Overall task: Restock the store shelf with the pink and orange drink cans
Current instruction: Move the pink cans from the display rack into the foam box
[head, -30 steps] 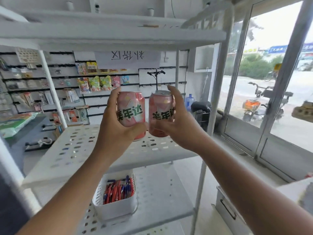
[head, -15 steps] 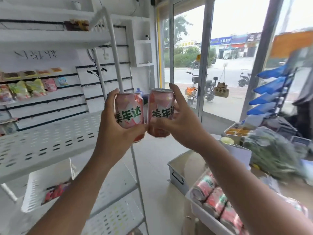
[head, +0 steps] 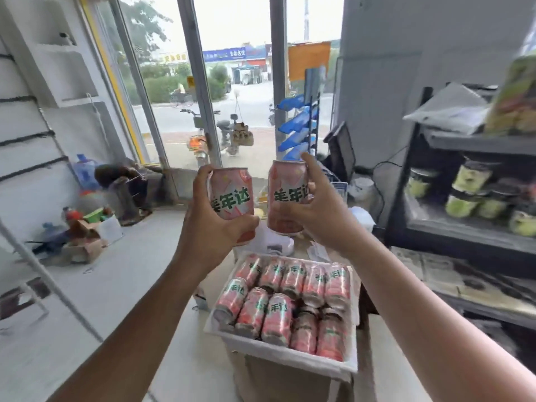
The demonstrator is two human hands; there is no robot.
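Observation:
My left hand (head: 210, 227) grips a pink and orange drink can (head: 232, 195) upright at chest height. My right hand (head: 316, 220) grips a second pink and orange can (head: 285, 192) just to its right, a small gap between the two. Below them stands a white tray (head: 290, 353) on a cardboard box, packed with several more of the same cans (head: 278, 300) lying on their sides. The white store shelf is out of view except for a slanted post (head: 52, 282) at the lower left.
A dark metal rack (head: 464, 236) with green-labelled jars stands at the right. Glass doors (head: 203, 111) face the street straight ahead. Clutter and small boxes (head: 84, 236) lie on the floor at the left. A blue display stand (head: 298, 126) is by the door.
My view has swung right, away from the white shelf toward the door and the tray of cans. Both hands still hold their cans side by side, slightly further apart.

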